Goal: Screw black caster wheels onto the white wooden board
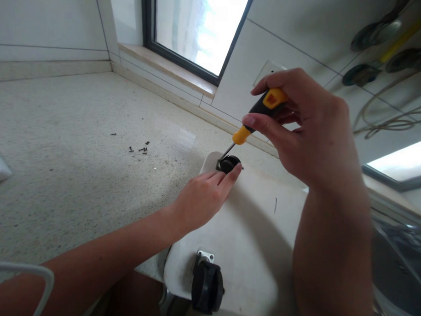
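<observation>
We are working at a far caster (229,164), which is sitting at the far end of a white board (242,267) beside the tiled wall (289,44). Our right hand (309,122) is wrapping its thumb and fingers around the handle of a yellow-and-black screwdriver (262,105), whose shaft is slanting down to the caster's base. Our left hand (206,195) is reaching across from the other side, its forefinger touching the wheel. Its thumb is hidden and the driver's tip is small and dim, so we cannot tell whether those fingers are pinching or only bracing, nor whether a screw is turning.

We are judging the work to be partway along: a near caster (207,287) is sitting with its metal plate (211,257) against the board, while the far one is getting the attention and looking unfinished. A few loose screws (144,149) are lying on the speckled counter (76,181), well apart from the board.

For moving, we are having the most open room on the left, over the counter. Beyond the far caster, the wall is standing close; our right forearm is crossing above the board's right part, and the board's near edge is reaching past the counter's edge.
</observation>
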Demonstrator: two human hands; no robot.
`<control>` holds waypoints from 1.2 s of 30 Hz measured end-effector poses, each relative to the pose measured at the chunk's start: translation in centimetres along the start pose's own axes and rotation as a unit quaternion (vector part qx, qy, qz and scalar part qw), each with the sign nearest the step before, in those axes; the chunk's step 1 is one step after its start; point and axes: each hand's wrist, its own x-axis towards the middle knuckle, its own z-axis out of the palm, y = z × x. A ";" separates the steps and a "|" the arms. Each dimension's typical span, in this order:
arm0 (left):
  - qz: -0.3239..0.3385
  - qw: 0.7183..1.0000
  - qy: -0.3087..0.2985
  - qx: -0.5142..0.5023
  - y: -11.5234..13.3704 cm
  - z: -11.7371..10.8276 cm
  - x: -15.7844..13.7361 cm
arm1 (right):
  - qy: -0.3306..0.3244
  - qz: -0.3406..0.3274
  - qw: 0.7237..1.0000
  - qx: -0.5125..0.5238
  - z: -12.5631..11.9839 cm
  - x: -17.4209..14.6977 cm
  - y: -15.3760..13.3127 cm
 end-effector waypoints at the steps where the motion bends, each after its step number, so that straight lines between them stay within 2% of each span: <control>1: 0.003 1.000 0.001 0.003 0.0 0.0 0.0 | 0.009 0.004 1.000 -0.015 0.2 0.0 -0.1; 6: 0.029 0.999 -0.002 0.035 0.2 -0.4 -0.1 | 0.038 -0.003 0.998 -0.047 0.9 -0.1 0.2; 12: 0.017 0.995 -0.067 0.075 0.7 -1.1 -0.1 | 0.087 -0.069 0.994 -0.010 -0.2 -0.3 -0.3; 15: 0.013 0.993 -0.089 0.079 0.8 -1.3 -0.1 | 0.046 -0.080 0.996 -0.015 -1.0 -0.7 -1.2; 19: 0.007 0.991 -0.117 0.066 0.8 -1.5 0.1 | -0.010 -0.068 0.997 -0.036 -0.7 -1.3 -2.0; 25: -0.005 0.988 -0.140 0.057 0.8 -1.6 0.2 | -0.022 -0.059 0.995 -0.072 0.0 -1.6 -2.4; 32: -0.009 0.989 -0.138 0.051 0.8 -1.5 0.2 | -0.033 -0.036 0.994 -0.099 0.2 -1.4 -2.8; 36: -0.005 0.991 -0.126 0.046 0.7 -1.5 0.2 | -0.035 -0.046 0.992 -0.112 0.4 -1.4 -3.5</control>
